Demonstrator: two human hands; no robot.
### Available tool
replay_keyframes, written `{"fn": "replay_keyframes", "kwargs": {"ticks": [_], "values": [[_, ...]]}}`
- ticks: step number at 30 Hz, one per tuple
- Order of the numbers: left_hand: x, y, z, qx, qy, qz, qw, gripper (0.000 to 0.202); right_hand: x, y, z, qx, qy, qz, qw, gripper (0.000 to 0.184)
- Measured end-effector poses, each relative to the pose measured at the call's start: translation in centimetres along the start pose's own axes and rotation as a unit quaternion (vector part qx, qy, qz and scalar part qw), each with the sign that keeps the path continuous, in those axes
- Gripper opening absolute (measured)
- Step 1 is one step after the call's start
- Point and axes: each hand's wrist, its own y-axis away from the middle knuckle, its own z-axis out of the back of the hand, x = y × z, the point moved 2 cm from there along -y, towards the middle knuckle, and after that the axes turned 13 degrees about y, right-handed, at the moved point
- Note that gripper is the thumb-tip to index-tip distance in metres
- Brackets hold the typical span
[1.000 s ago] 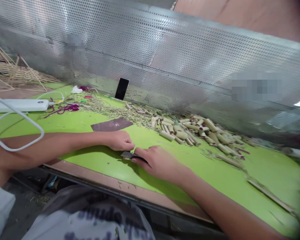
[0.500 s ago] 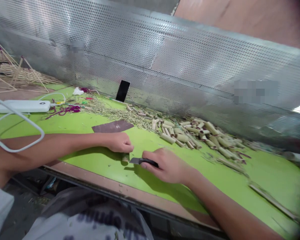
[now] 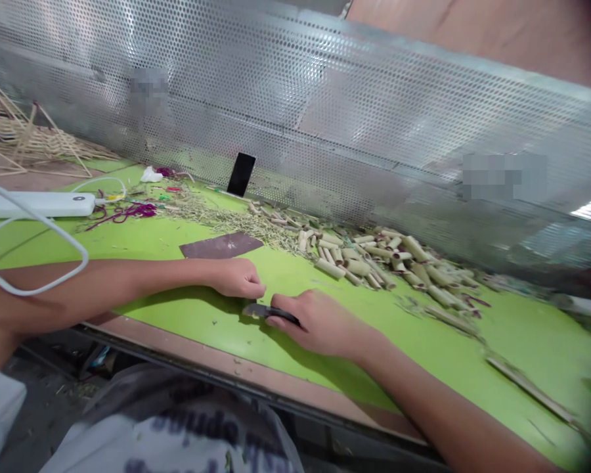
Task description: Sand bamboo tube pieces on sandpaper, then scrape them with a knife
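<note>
My left hand (image 3: 238, 277) is closed, knuckles up, low over the green tabletop. It grips a short piece of bamboo (image 3: 247, 309), whose end barely shows below the fingers; most of it is hidden. In my right hand (image 3: 320, 323) is a utility knife (image 3: 282, 314) with a dark handle. Its blade points left and lies against the end of the bamboo piece, just under my left hand. Behind my left wrist a flat brown sheet (image 3: 221, 245) rests on the table.
Cut bamboo tubes (image 3: 357, 267) are heaped beyond my right hand, with thin shavings (image 3: 211, 214) to their left. A dark phone (image 3: 241, 175) leans on the perforated metal screen (image 3: 276, 98). A white power bank (image 3: 42, 204) with a looping cable, purple string (image 3: 138, 210) and stick frames (image 3: 34, 141) stand left.
My right hand has moved the knife a little to the left, so its blade now overlaps the end of the bamboo piece. My left hand stays closed in nearly the same place.
</note>
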Motion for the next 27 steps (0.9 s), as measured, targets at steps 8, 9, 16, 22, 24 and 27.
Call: {"fn": "replay_keyframes", "kwargs": {"ticks": [8, 9, 16, 22, 24, 27], "values": [[0.3, 0.4, 0.3, 0.0, 0.01, 0.003, 1.0, 0.037, -0.1, 0.8, 0.1, 0.019, -0.002, 0.038, 0.999, 0.032], [0.3, 0.4, 0.3, -0.001, 0.009, 0.004, 1.0, 0.037, -0.1, 1.0, 0.0, 0.016, -0.005, 0.049, 0.999, 0.033], [0.0, 0.3, 0.1, 0.004, 0.007, 0.011, 1.0, 0.038, -0.4, 0.6, -0.1, -0.069, -0.008, 0.028, 0.997, 0.038], [-0.4, 0.4, 0.2, 0.018, 0.006, 0.02, 1.0, 0.034, 0.4, 0.0, 0.0, -0.059, 0.042, -0.007, 0.997, 0.034], [-0.7, 0.5, 0.2, 0.026, 0.004, 0.024, 0.999, 0.033, 0.7, 0.0, 0.1, -0.058, 0.056, -0.01, 0.997, 0.034], [-1.1, 0.5, 0.2, 0.017, -0.011, 0.029, 0.999, 0.037, 0.9, 0.0, 0.1, -0.057, 0.073, -0.015, 0.996, 0.033]]}}
